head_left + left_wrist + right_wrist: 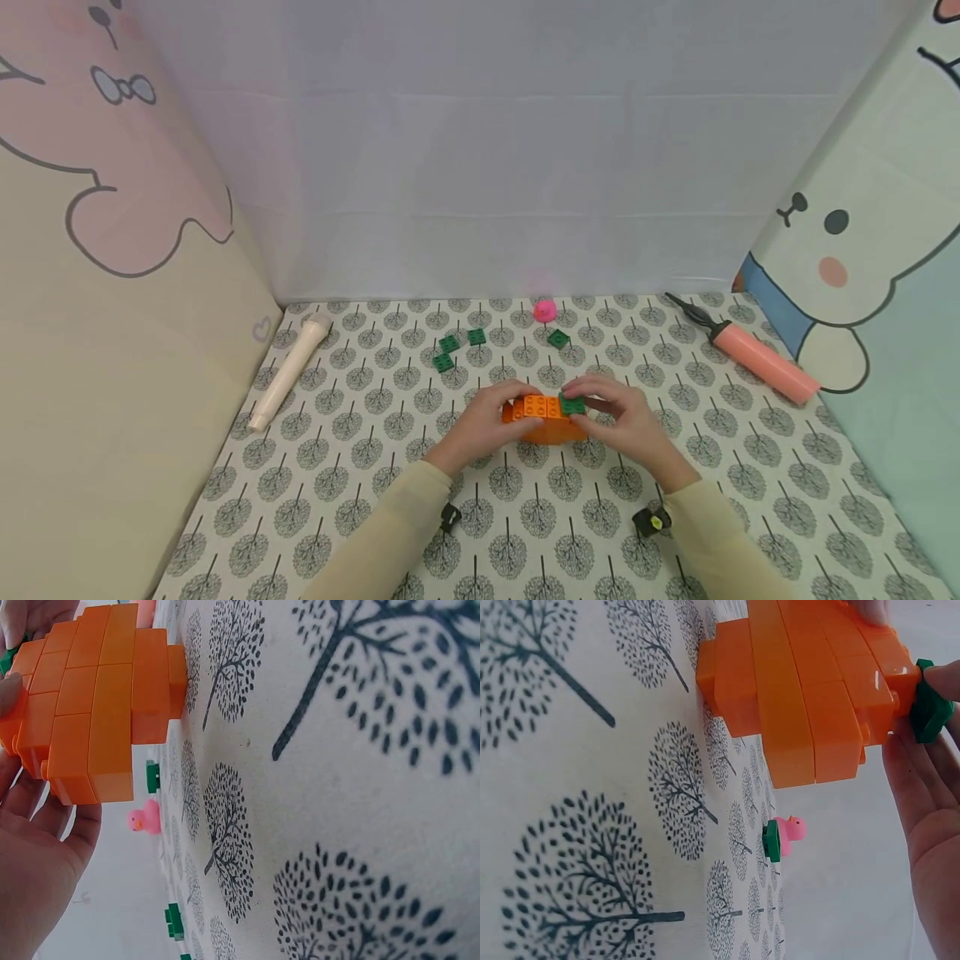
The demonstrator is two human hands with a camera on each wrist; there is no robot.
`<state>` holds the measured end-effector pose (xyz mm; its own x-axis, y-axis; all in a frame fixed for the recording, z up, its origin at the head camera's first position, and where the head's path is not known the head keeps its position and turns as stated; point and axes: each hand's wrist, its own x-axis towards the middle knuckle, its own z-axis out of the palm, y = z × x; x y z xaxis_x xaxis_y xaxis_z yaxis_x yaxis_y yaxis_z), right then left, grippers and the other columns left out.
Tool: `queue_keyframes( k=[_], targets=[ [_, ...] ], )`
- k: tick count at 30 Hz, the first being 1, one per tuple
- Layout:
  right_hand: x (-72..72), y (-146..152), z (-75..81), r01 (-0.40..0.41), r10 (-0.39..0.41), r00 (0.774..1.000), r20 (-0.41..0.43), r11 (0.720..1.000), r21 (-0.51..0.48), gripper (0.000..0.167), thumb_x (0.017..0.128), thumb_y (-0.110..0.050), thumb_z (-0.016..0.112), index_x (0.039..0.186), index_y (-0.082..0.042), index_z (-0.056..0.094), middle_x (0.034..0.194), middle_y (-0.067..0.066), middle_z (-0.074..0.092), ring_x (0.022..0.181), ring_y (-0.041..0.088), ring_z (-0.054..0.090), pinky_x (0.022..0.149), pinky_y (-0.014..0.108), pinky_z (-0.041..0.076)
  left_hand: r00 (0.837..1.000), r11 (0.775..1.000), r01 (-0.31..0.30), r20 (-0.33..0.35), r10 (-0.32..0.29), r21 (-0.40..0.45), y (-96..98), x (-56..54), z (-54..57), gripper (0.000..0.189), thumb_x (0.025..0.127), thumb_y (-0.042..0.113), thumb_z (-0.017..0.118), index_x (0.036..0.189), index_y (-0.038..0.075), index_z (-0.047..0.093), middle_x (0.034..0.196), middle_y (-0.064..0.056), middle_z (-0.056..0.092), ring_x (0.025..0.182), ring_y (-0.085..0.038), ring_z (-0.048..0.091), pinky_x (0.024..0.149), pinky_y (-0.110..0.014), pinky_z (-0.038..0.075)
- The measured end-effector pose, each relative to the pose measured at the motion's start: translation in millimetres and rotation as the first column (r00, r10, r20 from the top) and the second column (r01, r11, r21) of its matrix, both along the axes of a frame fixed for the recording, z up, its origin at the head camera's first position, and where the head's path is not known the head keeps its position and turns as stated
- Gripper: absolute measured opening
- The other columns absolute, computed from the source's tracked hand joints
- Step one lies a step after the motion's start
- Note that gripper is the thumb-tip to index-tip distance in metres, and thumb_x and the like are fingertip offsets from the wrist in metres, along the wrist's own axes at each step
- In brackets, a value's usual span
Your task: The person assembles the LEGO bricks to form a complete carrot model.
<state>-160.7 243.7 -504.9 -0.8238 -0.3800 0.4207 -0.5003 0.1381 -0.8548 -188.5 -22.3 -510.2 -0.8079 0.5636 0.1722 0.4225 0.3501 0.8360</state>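
Note:
A stepped build of orange toy bricks (553, 431) stands on the patterned cloth, studs up, wider in the middle and narrow at its base. My left hand (483, 425) grips its left end, thumb on the near side and fingers on the far side. With thumb and fingers, my right hand (628, 419) pinches a green brick (572, 404) at the top right of the build. In the right wrist view, that green brick (930, 705) touches the orange top and looks slightly tilted; whether it is pressed fully down I cannot tell.
Several loose green bricks (448, 344) lie beyond the hands, one (558, 338) near a pink toy duck (545, 311). A cream stick (291, 373) with a grey rounded end lies at left. At right is a salmon-coloured hand pump (765, 362). Fabric walls stand around the cloth.

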Motion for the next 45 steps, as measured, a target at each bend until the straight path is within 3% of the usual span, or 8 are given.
queue_keyframes(
  k=[7,14,17,22,26,32,40,45],
  targets=[
    [3.2,-4,2.4,0.003,-0.003,0.999,-0.051,1.000,-0.002,0.039,0.081,0.020,0.077,0.116,0.004,0.071,0.121,0.023,0.068,0.114,0.026,0.066,0.096,0.036,0.054,1.000,1.000,0.002,-0.007,-0.001,0.006,0.3,0.4,0.3,0.039,0.096,0.038,0.076,0.129,0.020,0.069,0.115,0.011,0.068,0.094,-0.009,0.062,0.081,-0.029,0.055],
    [13.2,-14,27.0,0.040,-0.038,0.993,-0.111,0.999,0.015,0.030,0.080,0.021,0.077,0.107,0.009,0.072,0.112,0.025,0.070,0.104,0.026,0.070,0.094,0.033,0.056,1.000,1.000,0.006,-0.012,-0.006,0.006,0.8,0.1,0.2,0.038,0.096,0.037,0.076,0.129,0.019,0.069,0.113,0.011,0.067,0.093,-0.009,0.061,0.080,-0.029,0.055],
    [14.1,-15,30.2,0.057,-0.051,0.988,-0.147,0.998,0.037,0.028,0.079,0.021,0.078,0.103,0.007,0.074,0.111,0.025,0.071,0.103,0.028,0.071,0.093,0.031,0.056,1.000,1.000,0.007,-0.018,-0.007,0.008,0.9,0.0,-0.5,0.038,0.096,0.037,0.077,0.128,0.020,0.070,0.113,0.012,0.067,0.092,-0.009,0.061,0.080,-0.029,0.055],
    [7.3,-11,15.5,0.086,-0.068,0.978,-0.196,0.993,0.085,0.029,0.077,0.018,0.082,0.100,0.000,0.077,0.111,0.019,0.074,0.103,0.029,0.071,0.095,0.027,0.055,1.000,1.000,0.009,-0.026,-0.008,0.013,0.8,-0.3,-2.5,0.037,0.096,0.039,0.076,0.128,0.021,0.070,0.113,0.012,0.067,0.092,-0.009,0.061,0.079,-0.028,0.055],
    [2.2,-5,3.9,0.089,-0.068,0.980,-0.186,0.990,0.108,0.030,0.080,0.012,0.084,0.103,-0.006,0.079,0.113,0.010,0.075,0.106,0.022,0.071,0.095,0.027,0.054,1.000,1.000,0.011,-0.029,-0.010,0.019,0.4,-0.5,-4.8,0.038,0.095,0.040,0.076,0.127,0.021,0.070,0.110,0.012,0.067,0.089,-0.009,0.060,0.076,-0.028,0.055],
    [2.7,-4,6.8,0.093,-0.069,0.982,-0.174,0.987,0.131,0.027,0.081,0.007,0.085,0.104,-0.006,0.080,0.114,0.004,0.075,0.106,0.020,0.071,0.093,0.027,0.055,0.999,1.000,0.016,-0.034,-0.015,0.025,-0.6,-0.9,-6.9,0.039,0.095,0.042,0.076,0.128,0.022,0.071,0.113,0.013,0.068,0.091,-0.009,0.061,0.078,-0.029,0.054],
    [4.6,-7,10.7,0.124,-0.088,0.975,-0.202,0.977,0.174,0.026,0.081,0.005,0.086,0.104,-0.005,0.079,0.114,0.007,0.075,0.105,0.022,0.071,0.093,0.024,0.054,1.000,0.999,0.012,-0.030,-0.011,0.035,-1.8,-1.8,-7.5,0.040,0.094,0.042,0.078,0.129,0.022,0.071,0.116,0.013,0.069,0.091,-0.009,0.061,0.078,-0.029,0.054],
    [5.7,-8,9.0,0.134,-0.107,0.980,-0.165,0.977,0.164,0.033,0.080,0.009,0.085,0.109,-0.005,0.077,0.113,0.011,0.074,0.101,0.024,0.071,0.092,0.025,0.055,1.000,1.000,0.017,-0.026,-0.017,0.019,-1.7,-3.2,-6.7,0.041,0.094,0.042,0.078,0.129,0.021,0.071,0.117,0.012,0.069,0.093,-0.007,0.062,0.080,-0.029,0.055]
  ],
)
